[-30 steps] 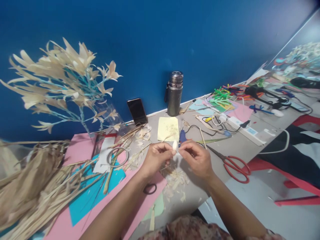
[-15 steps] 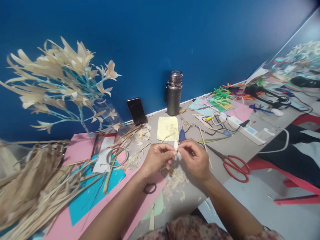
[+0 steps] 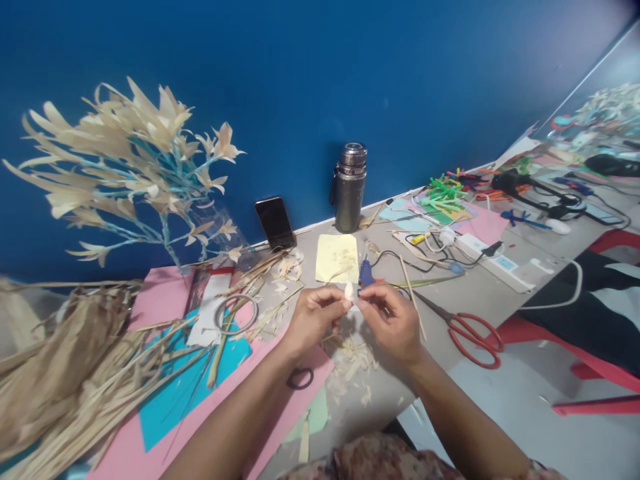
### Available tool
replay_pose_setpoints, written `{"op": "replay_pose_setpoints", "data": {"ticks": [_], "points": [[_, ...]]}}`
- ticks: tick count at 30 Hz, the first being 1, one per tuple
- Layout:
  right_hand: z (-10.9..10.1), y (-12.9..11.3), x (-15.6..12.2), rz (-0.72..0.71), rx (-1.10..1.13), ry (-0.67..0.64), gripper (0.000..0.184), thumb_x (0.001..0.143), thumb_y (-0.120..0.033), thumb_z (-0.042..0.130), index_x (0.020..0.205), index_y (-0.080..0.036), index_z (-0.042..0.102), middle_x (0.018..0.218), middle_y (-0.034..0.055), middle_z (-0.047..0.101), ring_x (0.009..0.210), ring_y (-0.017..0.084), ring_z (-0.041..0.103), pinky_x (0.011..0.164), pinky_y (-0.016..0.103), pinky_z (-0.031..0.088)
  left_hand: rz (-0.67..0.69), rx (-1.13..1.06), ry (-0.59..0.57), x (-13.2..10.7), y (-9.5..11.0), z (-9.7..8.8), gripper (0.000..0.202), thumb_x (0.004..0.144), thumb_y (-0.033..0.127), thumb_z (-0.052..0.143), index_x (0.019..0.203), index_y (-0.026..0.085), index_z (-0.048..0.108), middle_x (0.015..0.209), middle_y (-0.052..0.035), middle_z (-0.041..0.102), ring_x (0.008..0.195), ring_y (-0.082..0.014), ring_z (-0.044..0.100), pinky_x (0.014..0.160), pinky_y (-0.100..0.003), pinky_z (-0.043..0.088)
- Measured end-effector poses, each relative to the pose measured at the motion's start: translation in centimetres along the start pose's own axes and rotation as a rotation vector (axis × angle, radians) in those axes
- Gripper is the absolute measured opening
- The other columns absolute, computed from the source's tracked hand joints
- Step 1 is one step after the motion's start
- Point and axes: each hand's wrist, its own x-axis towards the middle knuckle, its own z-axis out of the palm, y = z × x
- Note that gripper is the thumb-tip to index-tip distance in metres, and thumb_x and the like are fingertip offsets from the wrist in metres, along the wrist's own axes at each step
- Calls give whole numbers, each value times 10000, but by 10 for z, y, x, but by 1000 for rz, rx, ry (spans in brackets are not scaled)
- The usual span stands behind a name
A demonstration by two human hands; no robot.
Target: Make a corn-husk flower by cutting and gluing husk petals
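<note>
A small cream-coloured petal-like piece point(image 3: 349, 291) stands upright between the thumb and fingertips of my left hand point(image 3: 317, 315). Close beside it, my right hand point(image 3: 390, 319) is closed in a pinch, its fingertips by the piece's lower right side. What my right fingers hold, if anything, is too small to make out. Pale scraps point(image 3: 353, 360) lie on the table under both hands. Just beyond them are a yellow paper square point(image 3: 330, 257) and a blue glue gun point(image 3: 367, 272).
Red-handled scissors point(image 3: 475, 337) lie to the right, near a white power strip point(image 3: 495, 262). A steel flask point(image 3: 350, 190) and a phone point(image 3: 275, 223) stand by the wall. Dried husks point(image 3: 65, 360) and pale husk flowers point(image 3: 150, 160) fill the left. A tape ring point(image 3: 236, 315) lies there too.
My right fingertips have drawn slightly away from the cream piece, which stays in my left fingers. The view has shifted slightly; the things on the table lie as before.
</note>
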Motion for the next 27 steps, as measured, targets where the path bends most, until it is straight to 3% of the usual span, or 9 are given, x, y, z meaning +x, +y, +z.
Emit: {"op": "replay_pose_setpoints", "data": {"ticks": [4, 6, 15, 18, 23, 27], "points": [[-2, 3, -3, -2, -1, -49, 72, 907, -213, 617, 835, -212, 621, 758, 10, 645, 627, 144, 561, 593, 270, 442, 141, -55, -26, 1, -3, -2, 260, 729, 379, 810, 718, 142, 704, 655, 18, 577, 446, -67, 492, 443, -209, 395], [-3, 5, -5, 21, 0, -69, 100, 912, -207, 604, 813, -209, 619, 753, 11, 643, 631, 144, 561, 590, 269, 432, 172, -70, -28, 1, -4, -3, 271, 744, 385, 805, 702, 144, 689, 640, 21, 560, 454, -69, 494, 454, -211, 403], [-14, -2, -10, 62, 23, -154, 124, 920, -234, 600, 808, -196, 639, 772, 16, 649, 631, 135, 541, 600, 264, 413, -6, -128, -154, -6, 4, -6, 343, 714, 430, 831, 765, 148, 643, 582, 18, 579, 457, -82, 501, 465, -206, 399], [-20, -15, -8, 99, 111, -170, 141, 922, -261, 605, 812, -191, 655, 773, 14, 658, 651, 135, 561, 616, 257, 423, 27, -30, -204, -13, 14, -6, 300, 748, 400, 807, 770, 139, 661, 587, 12, 573, 497, -91, 518, 492, -209, 402], [-29, -43, -3, 177, 352, -245, 240, 961, -353, 552, 839, -176, 660, 750, 7, 646, 642, 122, 561, 598, 237, 421, 223, 212, -240, -38, 30, -2, 209, 822, 331, 735, 768, 133, 697, 753, -24, 616, 598, -97, 546, 578, -228, 445], [-32, -58, -9, 160, 365, -288, 209, 905, -334, 625, 783, -166, 654, 694, -8, 601, 609, 109, 509, 572, 231, 390, 261, 324, -229, -64, 35, 3, 172, 857, 282, 698, 769, 135, 709, 701, -13, 611, 623, -100, 535, 604, -219, 430]]}}
